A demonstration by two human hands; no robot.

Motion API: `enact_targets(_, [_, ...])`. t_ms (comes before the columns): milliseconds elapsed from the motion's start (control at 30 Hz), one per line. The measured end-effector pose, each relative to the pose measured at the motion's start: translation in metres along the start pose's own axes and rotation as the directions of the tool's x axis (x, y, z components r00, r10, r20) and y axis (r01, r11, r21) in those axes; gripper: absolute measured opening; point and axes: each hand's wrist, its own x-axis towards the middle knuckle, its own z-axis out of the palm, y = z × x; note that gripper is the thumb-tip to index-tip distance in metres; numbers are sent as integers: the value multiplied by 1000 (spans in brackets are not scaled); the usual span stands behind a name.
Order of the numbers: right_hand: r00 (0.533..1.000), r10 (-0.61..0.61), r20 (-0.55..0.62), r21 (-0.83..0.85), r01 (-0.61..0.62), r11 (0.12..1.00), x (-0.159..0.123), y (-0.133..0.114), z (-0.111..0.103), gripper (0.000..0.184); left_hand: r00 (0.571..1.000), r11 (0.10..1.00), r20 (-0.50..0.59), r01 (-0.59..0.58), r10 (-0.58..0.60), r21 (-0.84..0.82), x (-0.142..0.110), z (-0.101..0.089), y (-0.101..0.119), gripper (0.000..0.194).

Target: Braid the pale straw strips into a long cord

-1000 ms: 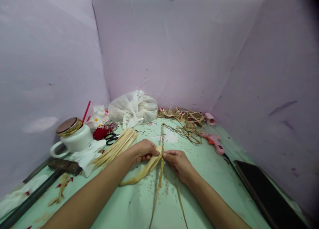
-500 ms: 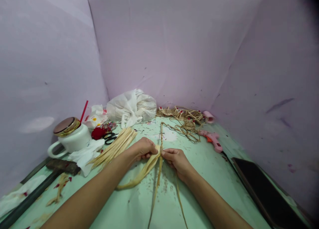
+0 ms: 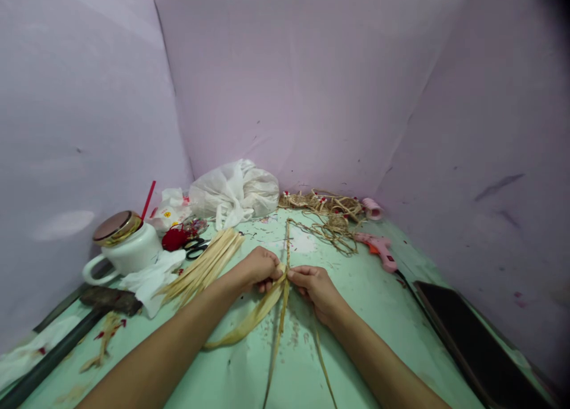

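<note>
A thin tan braid [image 3: 288, 243] runs up the middle of the green tabletop, with loose strands hanging from its lower end. My left hand [image 3: 263, 268] is closed on a wide, pale yellow strip of dried fibre [image 3: 253, 319] beside that end; the strip's tail curves down to the left. On the other side, my right hand [image 3: 317, 285] pinches the braid between thumb and forefinger. One narrow strand [image 3: 280, 332] hangs straight down between my hands, and another [image 3: 321, 355] trails below my right hand. The exact finger contact at the join is partly hidden.
Left stand a bundle of pale strips [image 3: 207, 260], black scissors [image 3: 196, 249], a white mug [image 3: 133, 251] and a hammer [image 3: 107, 301]. Behind lie a white plastic bag [image 3: 238, 189] and coiled braids [image 3: 338, 207]. Right are a pink glue gun [image 3: 378, 249] and a dark phone-like slab [image 3: 472, 338].
My left hand has turned slightly and drawn the wide strip's upper end in against the braid; its tail has swung a little down-left. My right hand keeps its pinch.
</note>
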Motion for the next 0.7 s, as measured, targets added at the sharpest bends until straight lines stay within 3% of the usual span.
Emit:
enact_targets(133, [1000, 12, -7, 0, -12, 1000, -1, -1, 0, 18, 998, 999, -53, -13, 15, 33, 2, -1, -3, 10])
enact_targets(300, [1000, 11, 1, -8, -11, 1000, 0, -1, -2, 17, 984, 993, -135, -108, 114, 54, 7, 5, -8, 7])
enact_targets(500, [999, 14, -38, -35, -15, 999, 0, 0, 0, 16, 918, 939, -291, -184, 270, 291, 8, 11, -11, 10])
enact_targets(633, [998, -3, -67, -36, 1, 999, 1, 3, 2, 14, 844, 835, -404, -88, 352, 543, 1, 21, -11, 13])
enact_targets(700, [997, -4, -76, -27, 2, 1000, 1, 3, 3, 14, 834, 813, -430, -37, 346, 582, 0, 23, -11, 14])
